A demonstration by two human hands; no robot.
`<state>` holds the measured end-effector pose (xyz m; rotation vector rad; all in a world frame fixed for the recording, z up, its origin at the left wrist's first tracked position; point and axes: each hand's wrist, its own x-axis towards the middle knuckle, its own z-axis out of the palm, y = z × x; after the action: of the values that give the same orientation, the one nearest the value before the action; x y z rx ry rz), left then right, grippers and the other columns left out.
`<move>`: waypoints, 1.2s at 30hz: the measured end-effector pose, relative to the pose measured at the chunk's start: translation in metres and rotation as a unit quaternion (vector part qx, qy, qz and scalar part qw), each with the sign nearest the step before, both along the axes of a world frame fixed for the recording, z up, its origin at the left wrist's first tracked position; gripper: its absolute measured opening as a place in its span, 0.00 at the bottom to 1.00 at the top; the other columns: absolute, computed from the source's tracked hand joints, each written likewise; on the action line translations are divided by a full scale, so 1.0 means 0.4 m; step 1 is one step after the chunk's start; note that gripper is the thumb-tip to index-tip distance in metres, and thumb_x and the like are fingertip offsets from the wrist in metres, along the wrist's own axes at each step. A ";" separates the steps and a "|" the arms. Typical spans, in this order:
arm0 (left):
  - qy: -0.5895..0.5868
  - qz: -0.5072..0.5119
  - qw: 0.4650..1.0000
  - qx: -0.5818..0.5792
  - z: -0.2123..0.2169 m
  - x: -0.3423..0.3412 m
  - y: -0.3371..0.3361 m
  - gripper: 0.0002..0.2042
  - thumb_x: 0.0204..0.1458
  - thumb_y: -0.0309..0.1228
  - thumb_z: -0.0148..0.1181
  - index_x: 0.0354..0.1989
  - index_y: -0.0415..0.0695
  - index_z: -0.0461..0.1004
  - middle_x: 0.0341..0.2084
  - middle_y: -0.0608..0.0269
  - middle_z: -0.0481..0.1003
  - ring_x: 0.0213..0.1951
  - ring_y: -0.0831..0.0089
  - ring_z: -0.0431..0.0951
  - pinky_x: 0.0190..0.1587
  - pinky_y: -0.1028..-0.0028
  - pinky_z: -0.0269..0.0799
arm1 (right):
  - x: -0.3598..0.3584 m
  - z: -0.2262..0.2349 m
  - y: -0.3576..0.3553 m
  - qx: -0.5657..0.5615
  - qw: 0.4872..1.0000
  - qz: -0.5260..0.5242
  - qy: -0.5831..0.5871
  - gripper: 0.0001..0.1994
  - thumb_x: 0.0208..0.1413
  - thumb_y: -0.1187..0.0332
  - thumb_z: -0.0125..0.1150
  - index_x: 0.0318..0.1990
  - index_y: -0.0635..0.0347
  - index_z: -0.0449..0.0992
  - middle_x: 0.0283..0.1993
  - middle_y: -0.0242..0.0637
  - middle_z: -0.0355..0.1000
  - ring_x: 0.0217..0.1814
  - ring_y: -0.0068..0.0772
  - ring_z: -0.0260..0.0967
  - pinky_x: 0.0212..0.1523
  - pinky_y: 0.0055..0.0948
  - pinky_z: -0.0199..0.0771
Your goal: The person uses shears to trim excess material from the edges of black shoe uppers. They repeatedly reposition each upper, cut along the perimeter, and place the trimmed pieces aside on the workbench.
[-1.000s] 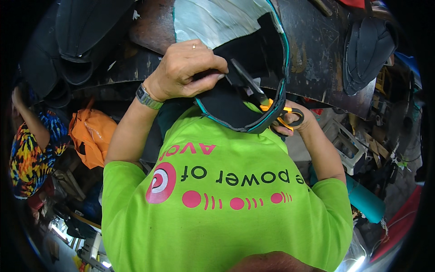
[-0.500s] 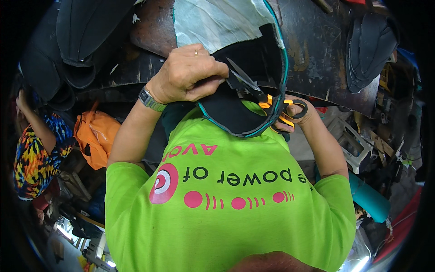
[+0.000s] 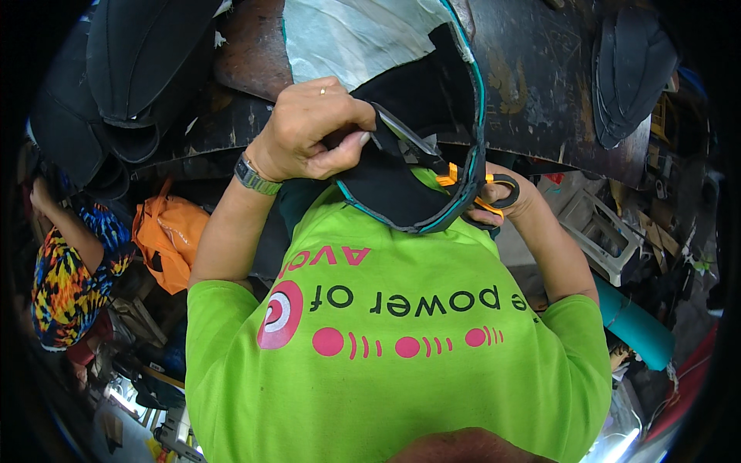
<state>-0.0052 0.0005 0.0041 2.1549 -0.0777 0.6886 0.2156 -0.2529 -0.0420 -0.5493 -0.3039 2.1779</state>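
Observation:
A black shoe upper (image 3: 451,96), with a pale lining and a teal line along its curved edge, hangs off the workbench in front of my chest. My left hand (image 3: 318,130) is closed, thumb against fingers, pinching the black lining at the upper's left side. Scissors (image 3: 448,177) with orange and black handles reach across the upper's rim, their blades lying inside it and pointing at my left fingertips. My right hand (image 3: 526,199) has its fingers through the handle loops, just outside the rim, partly hidden by it.
The dark, worn workbench (image 3: 532,100) spans the far side. Black shoe uppers (image 3: 150,58) pile at its left, and a stack of black pieces (image 3: 629,81) lies at its right. An orange bag (image 3: 171,235), another person's arm (image 3: 73,228), a grey stool (image 3: 598,235) and a teal roll (image 3: 637,328) surround me.
My left hand has shifted slightly left and down, drawing the lining with it. The scissors' blades have moved a little left, and my right hand stays on the handles.

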 end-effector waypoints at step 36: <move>-0.010 0.012 0.995 -0.096 0.005 -0.003 0.021 0.05 0.43 0.23 0.58 0.30 0.39 0.71 0.29 0.60 0.70 0.32 0.68 0.72 0.36 0.73 0.68 | 0.026 0.044 0.037 -0.019 0.998 -0.008 -0.055 0.26 0.56 0.52 0.69 0.47 0.70 0.74 0.17 0.38 0.71 0.11 0.21 0.65 0.11 0.17 0.61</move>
<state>-0.0062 0.0091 0.0060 1.9684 0.0033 0.7015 0.2258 -0.2380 -0.0245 -0.6915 -0.3171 2.1451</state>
